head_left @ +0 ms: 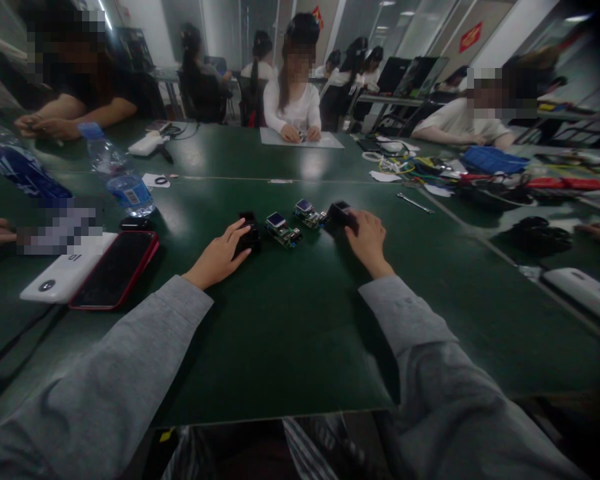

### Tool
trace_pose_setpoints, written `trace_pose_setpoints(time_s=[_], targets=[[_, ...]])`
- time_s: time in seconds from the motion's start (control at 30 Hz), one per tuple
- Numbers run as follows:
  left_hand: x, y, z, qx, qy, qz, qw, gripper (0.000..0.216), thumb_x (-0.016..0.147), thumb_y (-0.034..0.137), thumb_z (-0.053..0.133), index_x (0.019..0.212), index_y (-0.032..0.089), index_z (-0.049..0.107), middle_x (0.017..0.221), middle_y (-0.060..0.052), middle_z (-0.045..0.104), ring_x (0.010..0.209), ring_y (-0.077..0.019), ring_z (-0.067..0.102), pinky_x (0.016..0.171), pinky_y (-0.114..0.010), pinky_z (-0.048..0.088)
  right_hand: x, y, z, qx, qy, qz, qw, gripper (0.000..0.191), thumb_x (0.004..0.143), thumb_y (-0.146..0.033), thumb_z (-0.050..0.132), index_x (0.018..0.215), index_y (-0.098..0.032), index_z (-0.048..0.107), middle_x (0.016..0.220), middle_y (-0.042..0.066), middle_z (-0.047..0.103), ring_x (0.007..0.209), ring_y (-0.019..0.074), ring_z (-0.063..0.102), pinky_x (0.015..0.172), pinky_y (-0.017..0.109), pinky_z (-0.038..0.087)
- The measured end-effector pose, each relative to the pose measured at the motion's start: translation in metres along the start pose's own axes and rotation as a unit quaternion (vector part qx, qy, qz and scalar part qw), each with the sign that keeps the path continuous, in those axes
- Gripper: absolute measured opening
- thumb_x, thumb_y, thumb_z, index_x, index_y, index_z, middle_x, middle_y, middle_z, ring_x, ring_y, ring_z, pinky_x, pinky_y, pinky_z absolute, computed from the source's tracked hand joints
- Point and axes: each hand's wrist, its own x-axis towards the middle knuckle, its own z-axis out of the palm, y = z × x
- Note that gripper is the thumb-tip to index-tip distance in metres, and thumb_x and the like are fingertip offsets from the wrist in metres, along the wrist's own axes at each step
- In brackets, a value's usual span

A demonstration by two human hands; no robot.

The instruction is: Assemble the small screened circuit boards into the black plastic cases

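Two small green circuit boards with little screens lie side by side between my hands, the nearer circuit board to the left and the farther circuit board to the right. Around the outer side of a black box-like case, my left hand has its fingers and thumb closed. A second black case is gripped by my right hand, whose fingertips are partly hidden. Both cases rest on or just above the green tabletop; the exact contact is hidden.
On the left are a red-edged phone, a white power bank and a water bottle. A wrench lies right, before tangled cables. Several people sit around; one works over a white sheet opposite.
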Motion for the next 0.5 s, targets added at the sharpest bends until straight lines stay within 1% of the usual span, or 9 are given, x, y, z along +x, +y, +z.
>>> trace_pose_setpoints(time_s=[0.07, 0.13, 0.23, 0.3, 0.37, 0.43, 0.5], targets=[[0.0, -0.001, 0.001, 0.0, 0.0, -0.001, 1.0, 0.055, 0.098, 0.037, 0.049, 0.147, 0.021, 0.03, 0.159, -0.017, 0.03, 0.13, -0.0328, 0.053, 0.1, -0.051, 0.052, 0.003, 0.008, 0.002, 0.053, -0.013, 0.0, 0.999, 0.051, 0.087, -0.025, 0.054, 0.137, -0.016, 0.054, 0.136, 0.017, 0.052, 0.121, 0.03, 0.051, 0.1, 0.047, 0.043], [0.0, -0.002, 0.001, -0.001, -0.001, 0.001, 1.0, 0.055, 0.099, 0.037, 0.048, 0.148, 0.021, 0.03, 0.159, -0.017, 0.029, 0.13, -0.0327, 0.054, 0.099, -0.05, 0.052, 0.006, 0.014, 0.004, 0.092, 0.005, 0.01, 0.996, 0.048, 0.088, -0.03, 0.053, 0.133, -0.013, 0.057, 0.129, 0.018, 0.056, 0.117, 0.0277, 0.054, 0.099, 0.043, 0.044], [0.0, -0.002, 0.002, -0.001, -0.001, 0.005, 1.0, 0.055, 0.099, 0.036, 0.048, 0.148, 0.02, 0.029, 0.159, -0.017, 0.029, 0.133, -0.0329, 0.051, 0.102, -0.051, 0.05, 0.011, 0.022, 0.007, 0.115, 0.031, 0.069, 0.99, 0.045, 0.091, -0.038, 0.049, 0.124, -0.011, 0.062, 0.116, 0.017, 0.064, 0.109, 0.0279, 0.058, 0.097, 0.043, 0.045], [0.0, -0.002, 0.002, 0.0, -0.002, 0.004, 1.0, 0.055, 0.099, 0.037, 0.048, 0.148, 0.02, 0.029, 0.159, -0.016, 0.029, 0.134, -0.0331, 0.05, 0.103, -0.051, 0.05, 0.013, 0.025, 0.009, 0.107, 0.026, 0.124, 0.986, 0.044, 0.093, -0.043, 0.044, 0.115, -0.012, 0.065, 0.107, 0.017, 0.067, 0.1, 0.0286, 0.06, 0.092, 0.044, 0.046], [0.0, -0.002, 0.002, 0.001, -0.001, 0.002, 1.0, 0.055, 0.099, 0.037, 0.048, 0.148, 0.02, 0.03, 0.159, -0.016, 0.029, 0.133, -0.0329, 0.051, 0.102, -0.05, 0.05, 0.013, 0.028, 0.009, 0.084, 0.028, 0.158, 0.983, 0.047, 0.095, -0.048, 0.038, 0.107, -0.013, 0.067, 0.101, 0.018, 0.068, 0.096, 0.0294, 0.06, 0.089, 0.046, 0.046], [0.0, -0.002, 0.002, 0.001, 0.001, 0.003, 1.0, 0.055, 0.099, 0.037, 0.048, 0.148, 0.02, 0.03, 0.16, -0.016, 0.029, 0.132, -0.0326, 0.052, 0.102, -0.049, 0.051, 0.012, 0.029, 0.008, 0.072, 0.051, 0.159, 0.983, 0.052, 0.096, -0.052, 0.034, 0.107, -0.013, 0.067, 0.1, 0.018, 0.068, 0.096, 0.0298, 0.06, 0.089, 0.048, 0.046], [0.0, -0.002, 0.002, 0.002, 0.001, 0.004, 1.0, 0.055, 0.099, 0.037, 0.048, 0.148, 0.02, 0.03, 0.159, -0.016, 0.029, 0.132, -0.0324, 0.052, 0.102, -0.049, 0.051, 0.01, 0.026, 0.007, 0.066, 0.076, 0.13, 0.986, 0.057, 0.094, -0.057, 0.039, 0.117, -0.012, 0.064, 0.103, 0.018, 0.067, 0.1, 0.0299, 0.059, 0.093, 0.049, 0.045]])
